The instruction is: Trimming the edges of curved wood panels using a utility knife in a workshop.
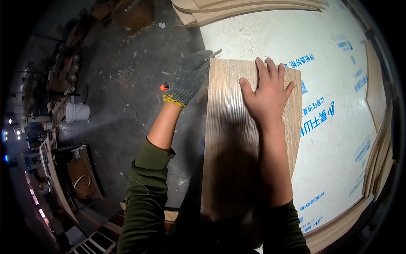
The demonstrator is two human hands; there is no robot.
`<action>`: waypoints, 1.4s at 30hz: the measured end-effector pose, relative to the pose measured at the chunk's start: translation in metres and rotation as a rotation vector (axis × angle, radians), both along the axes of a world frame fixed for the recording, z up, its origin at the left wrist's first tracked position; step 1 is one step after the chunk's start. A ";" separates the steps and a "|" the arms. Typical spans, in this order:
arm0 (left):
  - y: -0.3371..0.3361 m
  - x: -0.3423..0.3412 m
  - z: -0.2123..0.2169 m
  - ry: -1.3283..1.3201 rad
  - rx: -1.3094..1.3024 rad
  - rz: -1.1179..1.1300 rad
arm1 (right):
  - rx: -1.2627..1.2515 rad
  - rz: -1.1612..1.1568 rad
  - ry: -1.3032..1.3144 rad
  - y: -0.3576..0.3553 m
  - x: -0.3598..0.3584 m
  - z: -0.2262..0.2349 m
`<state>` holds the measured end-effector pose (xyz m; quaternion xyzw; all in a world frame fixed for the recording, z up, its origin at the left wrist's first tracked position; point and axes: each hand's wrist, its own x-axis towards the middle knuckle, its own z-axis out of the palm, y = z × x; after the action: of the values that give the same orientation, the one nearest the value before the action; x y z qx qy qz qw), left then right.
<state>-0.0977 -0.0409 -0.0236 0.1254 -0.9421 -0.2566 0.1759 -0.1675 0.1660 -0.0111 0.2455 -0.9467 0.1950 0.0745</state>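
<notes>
Here's a wood-grain board (230,99) lying along the left edge of the white tabletop (334,152), the bare right hand (268,95) flat on it with fingers spread, while the gloved left hand (187,78) grips an orange-ended bladed tool (164,86) beside its far left corner. It looks stiff, moderately light and perhaps slippery, best lifted by both long edges.
</notes>
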 end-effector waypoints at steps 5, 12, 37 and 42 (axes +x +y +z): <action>0.002 0.005 -0.002 0.103 0.112 -0.012 | 0.036 0.034 -0.014 -0.004 0.000 -0.002; 0.006 0.009 0.008 0.114 -0.098 -0.079 | 0.024 0.027 -0.009 -0.007 0.002 0.002; 0.208 0.206 -0.056 0.005 -0.109 0.182 | -0.111 0.235 -0.014 0.107 0.109 0.001; 0.258 0.230 -0.042 -0.086 1.578 0.257 | -0.268 0.433 -0.166 0.056 0.122 0.015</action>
<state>0.1322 0.2167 -0.0651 0.3301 -0.4669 -0.8200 0.0271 -0.0458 0.2222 0.0043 0.4134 -0.8407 0.3495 -0.0148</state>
